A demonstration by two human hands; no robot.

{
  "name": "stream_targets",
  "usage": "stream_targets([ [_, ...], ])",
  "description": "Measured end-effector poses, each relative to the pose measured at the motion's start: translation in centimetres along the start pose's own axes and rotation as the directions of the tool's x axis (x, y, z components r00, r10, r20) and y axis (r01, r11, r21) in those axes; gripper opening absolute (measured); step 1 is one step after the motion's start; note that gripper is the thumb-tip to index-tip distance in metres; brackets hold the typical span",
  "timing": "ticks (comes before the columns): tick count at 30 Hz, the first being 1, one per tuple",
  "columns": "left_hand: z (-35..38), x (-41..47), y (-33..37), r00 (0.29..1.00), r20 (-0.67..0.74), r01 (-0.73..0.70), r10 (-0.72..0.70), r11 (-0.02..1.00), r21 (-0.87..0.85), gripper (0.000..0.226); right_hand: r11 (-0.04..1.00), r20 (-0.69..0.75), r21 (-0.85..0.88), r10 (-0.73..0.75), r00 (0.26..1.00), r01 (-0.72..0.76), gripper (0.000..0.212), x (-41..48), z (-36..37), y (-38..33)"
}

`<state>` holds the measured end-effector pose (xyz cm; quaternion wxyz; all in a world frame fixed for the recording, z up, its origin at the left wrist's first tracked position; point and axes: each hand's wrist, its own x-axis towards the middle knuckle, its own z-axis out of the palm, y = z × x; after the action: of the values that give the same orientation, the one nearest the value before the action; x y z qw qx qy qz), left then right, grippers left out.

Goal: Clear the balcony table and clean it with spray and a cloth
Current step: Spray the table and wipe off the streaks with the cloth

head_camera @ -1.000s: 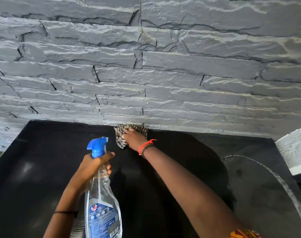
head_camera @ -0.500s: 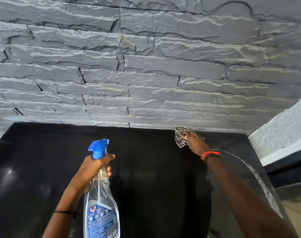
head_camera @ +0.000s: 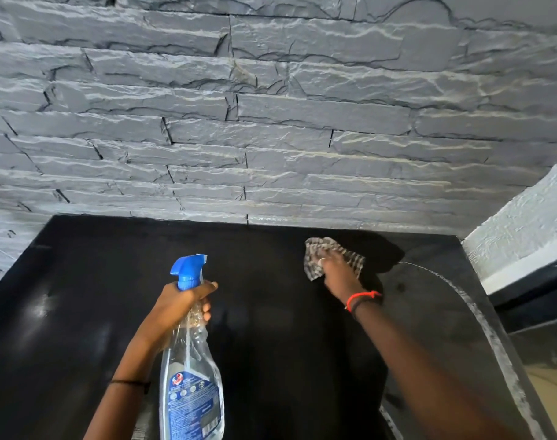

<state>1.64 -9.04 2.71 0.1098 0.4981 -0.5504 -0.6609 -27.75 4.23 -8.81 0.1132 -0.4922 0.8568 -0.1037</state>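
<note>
A black table point(head_camera: 89, 300) fills the lower part of the view, its far edge against a wall. My right hand point(head_camera: 339, 273) presses a checked cloth point(head_camera: 315, 249) flat on the tabletop near the far right corner. My left hand point(head_camera: 178, 301) grips the neck of a clear spray bottle point(head_camera: 190, 376) with a blue trigger head and a blue label, held upright above the table's middle. A pale curved streak point(head_camera: 480, 315) of wet residue arcs across the right side of the tabletop.
A grey stacked-stone wall point(head_camera: 271, 122) rises directly behind the table. A white textured wall point(head_camera: 525, 223) and a dark ledge stand at the right. The table's right edge drops off toward the floor at lower right.
My right hand has wiped the cloth from the table's far middle to the right along the wall, then drawn it a little toward me. The bottle stays in my left hand.
</note>
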Motion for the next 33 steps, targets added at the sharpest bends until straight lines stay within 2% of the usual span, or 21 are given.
stream_targets([
  [3, 0.6, -0.8, 0.2, 1.0, 0.01, -0.025, 0.025, 1.0, 0.013, 0.02, 0.98, -0.053, 0.027, -0.193, 0.98, 0.195, 0.06, -5.2, 1.8, -4.3],
  [6, 1.2, -1.7, 0.4, 0.998, 0.029, -0.049, 0.049, 0.999, 0.012, 0.02, 0.939, -0.035, -0.017, -0.345, 0.938, 0.344, 0.057, -12.6, 3.5, -6.0],
  [10, 1.9, -3.1, 0.4, 0.997, 0.037, -0.069, 0.069, 0.998, 0.007, 0.018, 0.931, 0.076, -0.044, -0.359, 0.93, 0.362, 0.043, -21.3, 5.3, -3.8],
  [13, 2.1, -4.7, -0.1, 0.997, 0.039, -0.069, 0.069, 0.998, 0.004, 0.018, 0.946, 0.061, -0.1, -0.302, 0.951, 0.307, 0.06, -24.0, 5.0, 1.4],
  [15, 1.9, -5.5, -0.5, 0.997, 0.032, -0.067, 0.067, 0.998, 0.001, 0.018, 0.972, 0.047, -0.062, -0.226, 0.973, 0.228, 0.075, -22.5, 3.1, 4.0],
  [17, 1.5, -6.8, -1.4, 0.998, 0.008, -0.058, 0.058, 0.998, -0.006, 0.018, 0.986, 0.044, -0.039, -0.161, 0.986, 0.163, 0.08, -19.9, 1.7, 4.6],
  [20, 0.9, -8.6, -2.8, 0.999, -0.019, -0.04, 0.04, 0.999, -0.002, 0.018, 0.99, 0.005, -0.055, -0.132, 0.991, 0.132, 0.067, -16.2, 1.0, 1.5],
  [24, 0.5, -10.5, -4.1, 0.998, -0.043, -0.035, 0.035, 0.999, -0.003, 0.019, 0.961, -0.074, -0.039, -0.276, 0.958, 0.274, 0.042, -17.0, 3.5, -5.8],
  [27, 0.1, -11.7, -4.6, 0.998, -0.038, -0.052, 0.051, 0.999, -0.004, 0.019, 0.922, 0.03, -0.022, -0.386, 0.922, 0.386, 0.039, -21.7, 6.3, -10.2],
  [31, -0.4, -13.2, -5.0, 0.996, -0.033, -0.078, 0.078, 0.997, 0.007, 0.017, 0.924, 0.099, 0.027, -0.382, 0.919, 0.381, 0.04, -31.2, 9.3, -11.3],
  [33, -1.0, -14.9, -5.7, 0.996, -0.017, -0.09, 0.09, 0.996, -0.003, 0.016, 0.917, 0.101, -0.121, -0.369, 0.924, 0.38, 0.044, -36.8, 10.4, -9.3],
])
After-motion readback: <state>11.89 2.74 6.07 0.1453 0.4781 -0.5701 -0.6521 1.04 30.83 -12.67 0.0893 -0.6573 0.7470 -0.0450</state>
